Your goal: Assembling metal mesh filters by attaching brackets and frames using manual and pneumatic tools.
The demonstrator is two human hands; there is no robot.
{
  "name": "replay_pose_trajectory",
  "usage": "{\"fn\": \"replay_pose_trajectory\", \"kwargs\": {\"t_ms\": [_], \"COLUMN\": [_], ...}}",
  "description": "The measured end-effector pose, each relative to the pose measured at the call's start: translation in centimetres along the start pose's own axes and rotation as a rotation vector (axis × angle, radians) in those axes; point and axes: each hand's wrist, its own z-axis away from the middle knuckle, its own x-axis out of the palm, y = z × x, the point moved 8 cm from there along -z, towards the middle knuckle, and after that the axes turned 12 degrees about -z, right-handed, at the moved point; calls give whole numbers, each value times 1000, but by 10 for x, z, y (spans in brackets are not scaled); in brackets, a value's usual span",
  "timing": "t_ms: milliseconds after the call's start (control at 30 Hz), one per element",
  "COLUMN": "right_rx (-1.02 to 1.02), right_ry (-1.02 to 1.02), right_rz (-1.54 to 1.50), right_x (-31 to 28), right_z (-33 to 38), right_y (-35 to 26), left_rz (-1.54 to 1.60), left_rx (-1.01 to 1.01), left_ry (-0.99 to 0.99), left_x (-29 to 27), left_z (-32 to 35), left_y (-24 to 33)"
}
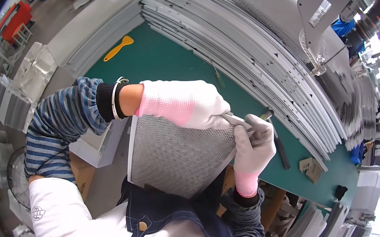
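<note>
Mesh filter panel (175, 157) under left hand (187, 103) — right hand (254, 146) at its corner

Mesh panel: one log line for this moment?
left hand: gripping mesh panel top edge | right hand: holding its corner | green table: yellow scraper, stacked metal strips

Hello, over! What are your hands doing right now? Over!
Left hand gripping top edge of mesh panel. Right hand pinching small metal piece at panel's top corner. Panel held off green table; nothing in the way.
</note>
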Motion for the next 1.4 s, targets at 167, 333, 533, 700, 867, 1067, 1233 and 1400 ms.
{"fn": "replay_pose_trajectory", "kwargs": {"t_ms": [167,333,533,700,867,1067,1233,1400], "right_rx": [46,-9,-228,-80,-43,-44,2,-152], "right_ry": [49,-90,-112,-104,-180,-206,-125,7], "right_rz": [89,50,-114,-40,-1,-488,-980,454], "right_x": [8,17,22,29,42,28,-87,-107], "right_z": [-7,-3,7,-6,12,-10,-17,-46], "right_y": [3,3,-10,-15,10,39,109,108], "left_rz": [-15,35,30,241,-182,-471,283,849], "left_rx": [-101,92,130,116,77,216,-411,-648], "left_ry": [-21,-42,-97,-90,-95,676,571,149], "left_x": [0,-9,-12,-15,-1,-33,35,195], "left_z": [-3,14,24,21,24,45,143,168], "left_y": [-17,-3,4,-9,-9,2,-96,-88]}}
